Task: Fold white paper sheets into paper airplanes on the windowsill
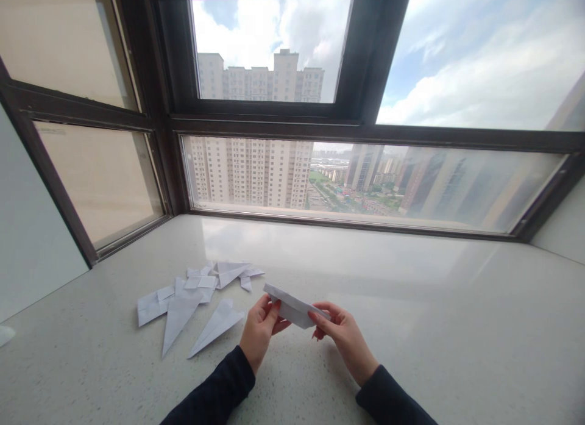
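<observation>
A folded white sheet of paper [295,307] is held above the speckled white sill, tilted down toward the right. My left hand [261,328] pinches its left part between thumb and fingers. At the right end, my right hand [340,333] grips it the same way, thumb on top. Some fingertips of both hands are hidden behind the paper. To the left of my left hand lies a pointed folded paper [216,329], apart from the hand. Beyond it rests a loose pile of folded white papers [183,306], several of them overlapping.
The white sill [439,327] runs up to a dark window frame [347,225]. A side window [98,181] and a white wall panel [34,230] bound the left. A small white object [6,335] is cut off at the left edge.
</observation>
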The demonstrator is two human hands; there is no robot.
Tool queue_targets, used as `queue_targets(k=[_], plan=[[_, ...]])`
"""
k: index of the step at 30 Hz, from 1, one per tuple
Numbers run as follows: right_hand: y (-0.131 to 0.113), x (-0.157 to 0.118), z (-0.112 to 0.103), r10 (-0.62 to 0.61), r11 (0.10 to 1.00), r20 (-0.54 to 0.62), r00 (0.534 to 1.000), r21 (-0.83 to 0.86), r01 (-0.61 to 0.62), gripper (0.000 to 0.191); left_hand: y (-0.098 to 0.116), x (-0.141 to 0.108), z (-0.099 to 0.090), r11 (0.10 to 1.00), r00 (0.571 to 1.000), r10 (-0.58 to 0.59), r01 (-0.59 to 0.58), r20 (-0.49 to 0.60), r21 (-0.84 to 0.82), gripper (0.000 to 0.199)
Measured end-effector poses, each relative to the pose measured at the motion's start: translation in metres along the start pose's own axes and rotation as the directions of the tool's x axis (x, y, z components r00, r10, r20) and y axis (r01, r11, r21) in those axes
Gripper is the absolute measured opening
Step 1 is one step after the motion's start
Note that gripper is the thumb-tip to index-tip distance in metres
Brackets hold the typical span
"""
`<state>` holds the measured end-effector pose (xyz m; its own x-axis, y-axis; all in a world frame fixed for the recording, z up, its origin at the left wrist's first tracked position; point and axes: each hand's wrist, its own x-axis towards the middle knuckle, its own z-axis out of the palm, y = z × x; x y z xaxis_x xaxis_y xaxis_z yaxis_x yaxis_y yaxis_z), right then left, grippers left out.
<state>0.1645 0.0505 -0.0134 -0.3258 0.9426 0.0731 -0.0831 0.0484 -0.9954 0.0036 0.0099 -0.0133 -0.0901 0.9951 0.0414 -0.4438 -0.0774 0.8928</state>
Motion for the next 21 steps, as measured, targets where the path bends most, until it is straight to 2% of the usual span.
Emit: queue_targets(k=[21], plan=[[-0.0030,0.0004,0.0013,0.012,1.000,-0.026,1.000,0.005,-0.012,0.041,-0.0011,0.0017,-0.0030,1.000,0.999,-0.025,0.025,0.025,-0.006,0.027]])
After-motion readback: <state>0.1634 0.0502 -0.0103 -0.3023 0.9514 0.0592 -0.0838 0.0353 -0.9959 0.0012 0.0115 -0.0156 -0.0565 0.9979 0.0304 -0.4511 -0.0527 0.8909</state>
